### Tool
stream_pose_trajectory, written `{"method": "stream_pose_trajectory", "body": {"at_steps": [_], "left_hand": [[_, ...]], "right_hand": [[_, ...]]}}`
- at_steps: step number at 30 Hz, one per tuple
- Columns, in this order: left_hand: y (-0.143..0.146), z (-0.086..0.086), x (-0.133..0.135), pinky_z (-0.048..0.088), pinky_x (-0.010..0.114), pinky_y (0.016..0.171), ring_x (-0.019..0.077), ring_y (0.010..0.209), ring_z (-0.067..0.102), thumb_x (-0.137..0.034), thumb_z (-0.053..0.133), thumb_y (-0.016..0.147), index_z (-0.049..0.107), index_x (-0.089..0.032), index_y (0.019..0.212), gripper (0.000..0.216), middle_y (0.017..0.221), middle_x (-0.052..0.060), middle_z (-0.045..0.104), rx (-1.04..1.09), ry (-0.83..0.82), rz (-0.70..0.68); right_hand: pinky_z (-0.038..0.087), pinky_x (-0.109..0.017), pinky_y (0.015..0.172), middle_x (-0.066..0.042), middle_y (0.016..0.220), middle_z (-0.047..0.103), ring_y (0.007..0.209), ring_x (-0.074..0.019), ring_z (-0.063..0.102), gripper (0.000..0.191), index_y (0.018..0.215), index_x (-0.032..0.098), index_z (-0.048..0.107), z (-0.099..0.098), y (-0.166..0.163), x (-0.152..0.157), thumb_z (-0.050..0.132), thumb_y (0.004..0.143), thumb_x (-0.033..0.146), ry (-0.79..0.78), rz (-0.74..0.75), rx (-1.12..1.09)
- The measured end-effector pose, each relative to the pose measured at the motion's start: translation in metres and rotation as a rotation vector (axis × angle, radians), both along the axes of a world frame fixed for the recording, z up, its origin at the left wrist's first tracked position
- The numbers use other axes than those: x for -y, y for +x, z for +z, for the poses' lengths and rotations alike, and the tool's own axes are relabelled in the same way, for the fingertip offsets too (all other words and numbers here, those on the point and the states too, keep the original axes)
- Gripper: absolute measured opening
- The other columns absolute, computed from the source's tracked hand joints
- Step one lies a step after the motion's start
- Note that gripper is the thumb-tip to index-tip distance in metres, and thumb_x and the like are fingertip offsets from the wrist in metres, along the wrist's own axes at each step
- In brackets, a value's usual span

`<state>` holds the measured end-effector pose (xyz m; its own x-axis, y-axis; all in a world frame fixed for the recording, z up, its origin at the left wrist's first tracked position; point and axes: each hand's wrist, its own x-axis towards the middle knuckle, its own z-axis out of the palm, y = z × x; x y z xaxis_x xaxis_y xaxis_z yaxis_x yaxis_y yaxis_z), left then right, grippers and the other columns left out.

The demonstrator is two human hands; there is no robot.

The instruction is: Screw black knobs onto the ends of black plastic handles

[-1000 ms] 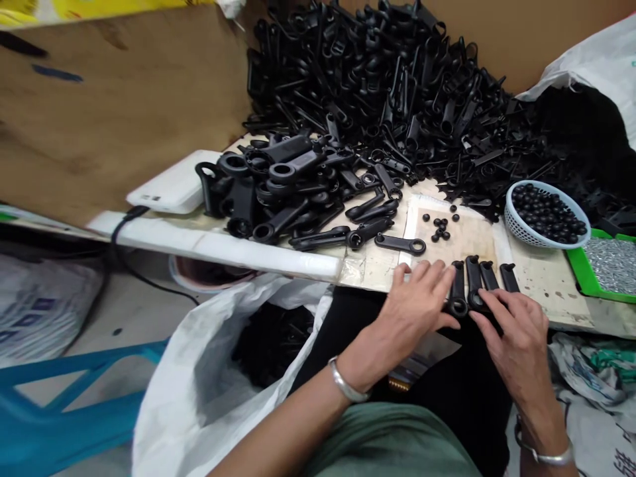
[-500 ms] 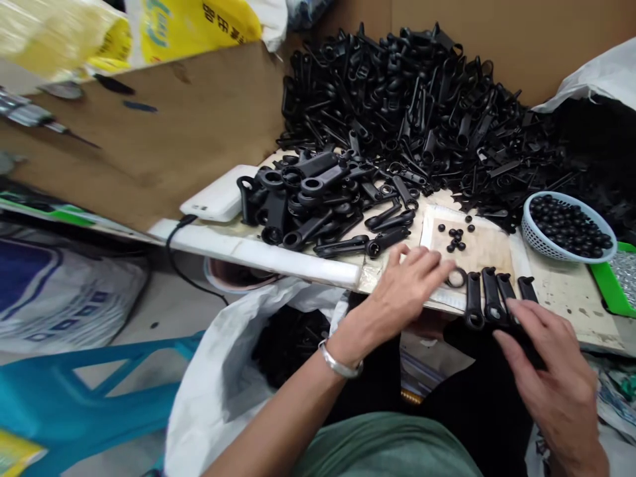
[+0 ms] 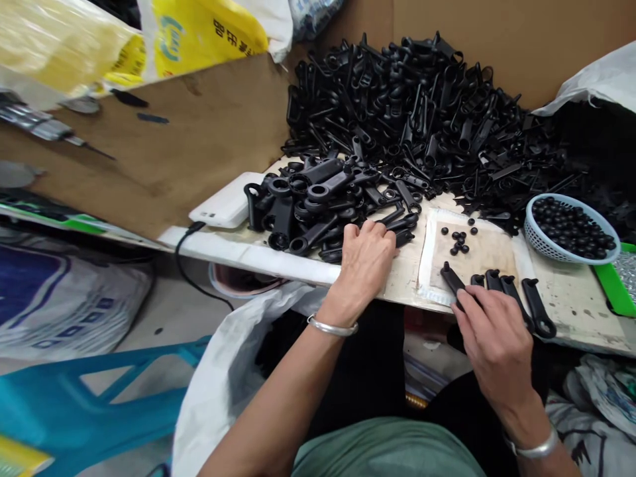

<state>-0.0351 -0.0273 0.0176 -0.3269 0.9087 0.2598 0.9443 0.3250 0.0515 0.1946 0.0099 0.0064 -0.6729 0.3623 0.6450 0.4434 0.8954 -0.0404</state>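
Note:
My left hand (image 3: 368,257) reaches palm-down to the front of a pile of black plastic levers (image 3: 318,189). Its fingers are curled down among the nearest pieces, and their tips are hidden. Between the thumb and fingers of my right hand (image 3: 497,334) is a black plastic lever (image 3: 451,277), its pegged end pointing away from me. Several similar levers lie in a row under and beside that hand; the rightmost lever (image 3: 537,306) shows a ring at its near end. Small black balls (image 3: 460,242) lie loose on a pale board (image 3: 427,258).
A large heap of black parts (image 3: 422,106) fills the back. At right stand a light-blue basket (image 3: 534,232) of black balls and a green tray (image 3: 609,285). A white device (image 3: 223,205) with a cable sits left. A white sack (image 3: 213,391) stands below the table edge.
My left hand has moved left, from beside the ring end near the row to the lever pile. My right hand has shifted left and now holds a lever at the row's left end.

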Motion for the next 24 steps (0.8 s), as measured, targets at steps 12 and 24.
{"method": "stream_pose_trajectory", "body": {"at_steps": [12, 24], "left_hand": [[0.015, -0.003, 0.008, 0.044, 0.044, 0.08, 0.0277, 0.091, 0.059, -0.021, 0.053, 0.09, 0.066, -0.02, 0.087, 0.014, 0.09, 0.009, 0.07, 0.237, 0.394, -0.021], [0.061, -0.011, 0.024, 0.052, 0.021, 0.068, 0.0113, 0.074, 0.065, -0.026, 0.089, 0.058, 0.063, -0.018, 0.114, 0.063, 0.083, 0.0, 0.07, 1.971, 0.582, 0.053]], "right_hand": [[0.033, -0.042, 0.082, -0.006, 0.095, 0.071, 0.085, -0.0225, 0.055, 0.006, 0.096, 0.018, 0.069, 0.002, -0.017, 0.014, 0.065, 0.092, 0.02, -0.061, -0.223, 0.216], [0.035, -0.044, 0.08, -0.007, 0.084, 0.067, 0.082, -0.0248, 0.053, 0.012, 0.082, 0.018, 0.067, 0.006, -0.021, 0.012, 0.073, 0.086, 0.027, -0.063, -0.342, 0.253]]}}
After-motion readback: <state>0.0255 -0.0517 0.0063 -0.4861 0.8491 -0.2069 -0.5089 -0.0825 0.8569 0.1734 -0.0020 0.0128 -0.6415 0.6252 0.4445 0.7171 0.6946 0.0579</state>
